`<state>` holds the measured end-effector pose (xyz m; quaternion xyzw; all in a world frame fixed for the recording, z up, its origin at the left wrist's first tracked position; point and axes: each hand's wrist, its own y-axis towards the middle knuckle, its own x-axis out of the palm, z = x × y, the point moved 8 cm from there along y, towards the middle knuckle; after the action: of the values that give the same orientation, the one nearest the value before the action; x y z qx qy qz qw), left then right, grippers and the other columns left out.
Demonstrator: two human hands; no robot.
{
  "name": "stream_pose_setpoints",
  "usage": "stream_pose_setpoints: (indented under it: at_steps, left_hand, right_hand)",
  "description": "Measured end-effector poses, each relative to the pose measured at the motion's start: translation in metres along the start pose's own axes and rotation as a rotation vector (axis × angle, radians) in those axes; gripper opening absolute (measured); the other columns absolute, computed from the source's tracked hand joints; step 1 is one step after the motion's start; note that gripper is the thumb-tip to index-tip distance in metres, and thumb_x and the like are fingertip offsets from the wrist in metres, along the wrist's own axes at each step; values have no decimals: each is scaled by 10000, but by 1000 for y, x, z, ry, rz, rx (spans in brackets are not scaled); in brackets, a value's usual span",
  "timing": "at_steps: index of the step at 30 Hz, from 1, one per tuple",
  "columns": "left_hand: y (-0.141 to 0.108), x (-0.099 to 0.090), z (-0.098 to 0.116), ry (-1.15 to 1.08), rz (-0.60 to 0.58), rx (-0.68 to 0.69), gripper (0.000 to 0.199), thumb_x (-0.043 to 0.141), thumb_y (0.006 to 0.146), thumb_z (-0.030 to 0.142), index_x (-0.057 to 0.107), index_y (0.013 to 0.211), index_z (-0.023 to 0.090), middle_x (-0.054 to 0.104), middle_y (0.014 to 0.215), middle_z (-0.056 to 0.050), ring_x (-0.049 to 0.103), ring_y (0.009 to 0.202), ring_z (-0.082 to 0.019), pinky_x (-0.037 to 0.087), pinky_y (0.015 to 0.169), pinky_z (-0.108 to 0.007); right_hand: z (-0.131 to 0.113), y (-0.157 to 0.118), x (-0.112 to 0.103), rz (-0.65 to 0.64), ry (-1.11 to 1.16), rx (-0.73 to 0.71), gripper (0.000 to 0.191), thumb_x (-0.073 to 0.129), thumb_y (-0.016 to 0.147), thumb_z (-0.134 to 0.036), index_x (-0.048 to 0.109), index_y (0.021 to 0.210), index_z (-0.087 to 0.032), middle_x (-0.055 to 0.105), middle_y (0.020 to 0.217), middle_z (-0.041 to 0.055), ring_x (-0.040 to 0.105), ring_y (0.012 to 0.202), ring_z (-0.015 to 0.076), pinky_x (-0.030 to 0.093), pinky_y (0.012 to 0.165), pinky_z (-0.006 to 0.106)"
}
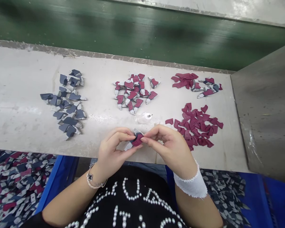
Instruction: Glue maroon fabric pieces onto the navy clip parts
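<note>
Between thumb and fingers my left hand (115, 147) holds a small grey and dark blue plastic part (129, 146) over the front of the worktable. On that part lies a dark red plate (137, 139), and the thumb and index finger of my right hand (167, 147) pinch its right edge. Whether the plate is fully seated I cannot tell. Right of my right hand is a loose pile of dark red plates (194, 125). Beyond my hands lies a cluster of grey parts with red plates on them (131, 91). Grey and dark blue parts (70, 110) lie at the left.
More red plates (185, 79) and a few assembled parts (208, 88) lie at the far right. Below the table, blue bins hold many mixed parts (14, 183) at left and grey parts (224, 190) at right. A green wall (133, 38) and a metal panel (263, 110) bound the worktable (21, 95).
</note>
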<state>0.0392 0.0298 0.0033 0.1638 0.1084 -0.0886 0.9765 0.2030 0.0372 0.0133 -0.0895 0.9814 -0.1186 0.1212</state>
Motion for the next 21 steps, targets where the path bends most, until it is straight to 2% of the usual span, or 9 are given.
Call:
stream_pose_setpoints:
  at_steps: [8, 12, 17, 21]
  left_hand:
    - [0, -3, -1, -30, 34, -21, 337, 810, 733, 52, 644, 973, 221, 640, 949, -28, 658, 900, -179, 592, 775, -339]
    - [0, -3, 2, -20, 5, 0, 341, 815, 730, 60, 647, 978, 222, 651, 954, -30, 664, 900, -180, 600, 787, -340]
    - [2, -5, 8, -37, -52, 21, 349, 830, 714, 72, 662, 978, 226, 658, 953, -27, 665, 894, -177, 608, 796, -341]
    - [3, -6, 13, -84, -57, 21, 371, 831, 707, 48, 672, 989, 229, 658, 946, -22, 661, 877, -164, 616, 784, -325]
  right_hand:
    - [-3, -1, 0, 45, -4, -29, 94, 738, 879, -246, 696, 795, -238, 723, 770, -47, 661, 735, 116, 516, 689, 224]
    - [-3, 1, 1, -20, 27, -10, 103, 729, 883, -295, 656, 853, -229, 669, 784, -31, 634, 743, 133, 509, 673, 244]
    - [-7, 2, 7, -176, 64, -10, 225, 628, 951, -360, 640, 1133, -229, 670, 929, 17, 639, 863, 177, 534, 764, 306]
    - [-12, -1, 16, -273, 92, -36, 174, 564, 993, -310, 654, 1102, -207, 713, 971, 27, 668, 894, 178, 534, 802, 308]
